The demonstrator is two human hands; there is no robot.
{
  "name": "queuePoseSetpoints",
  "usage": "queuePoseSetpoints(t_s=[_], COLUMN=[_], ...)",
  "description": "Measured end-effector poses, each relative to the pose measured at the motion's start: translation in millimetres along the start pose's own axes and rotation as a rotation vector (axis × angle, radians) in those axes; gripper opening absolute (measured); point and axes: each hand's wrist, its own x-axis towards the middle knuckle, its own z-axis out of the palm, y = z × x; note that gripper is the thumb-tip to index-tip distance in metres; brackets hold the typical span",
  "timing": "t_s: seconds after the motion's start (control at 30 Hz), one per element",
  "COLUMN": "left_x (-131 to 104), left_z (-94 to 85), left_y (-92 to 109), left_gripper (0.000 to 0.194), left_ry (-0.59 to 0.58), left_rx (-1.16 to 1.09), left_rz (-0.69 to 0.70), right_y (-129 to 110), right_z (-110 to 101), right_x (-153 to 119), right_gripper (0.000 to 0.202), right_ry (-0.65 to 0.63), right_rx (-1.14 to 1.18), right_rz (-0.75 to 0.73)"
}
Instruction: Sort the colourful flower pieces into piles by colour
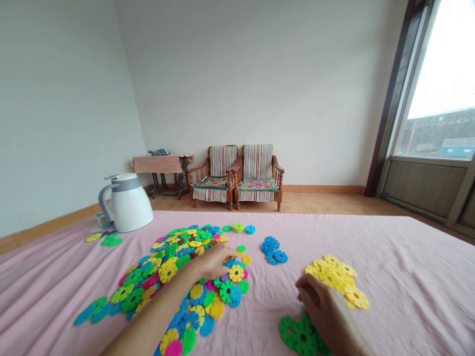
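A mixed pile of flat, notched plastic discs (168, 270) in yellow, green, blue, pink and other colours spreads over the left and middle of the table. My left hand (213, 261) reaches across it, fingers stretched and thumb apart, over discs at the pile's right side. My right hand (322, 301) is closed with curled fingers above a group of green discs (303, 337); whether a disc is inside is hidden. Just beyond that hand lies a heap of yellow discs (334, 273). A small group of blue discs (273, 250) sits between the two hands, farther back.
A pink cloth (401, 277) with wrinkles covers the table. At the back left stands a white jug (132, 207) with a grey handle, a few discs (111, 240) near it. Beyond the table are two wooden chairs (259, 173) and a small cloth-covered table (158, 164).
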Motion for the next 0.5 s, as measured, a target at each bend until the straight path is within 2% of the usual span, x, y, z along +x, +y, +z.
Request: queuePoseSetpoints(t_s=[0.23, 0.33, 0.5], left_x=[5, 5, 13], left_z=[3.4, 0.0, -3.9], left_y=[1, -5, -9], left_gripper=[0.034, 0.023, 0.013], left_ry=[0.056, 0.075, 0.221], left_rx=[-0.127, -0.215, -0.265], left_rz=[-0.061, -0.107, -0.198], right_y=[6, 3, -3], right_z=[0, -2, -2], right_x=[0, 0, 0], right_gripper=[0.014, 0.013, 0.013], right_ry=[0.023, 0.038, 0.027], right_rx=[0.022, 0.034, 0.041], right_rz=[0.006, -0.001, 0.003])
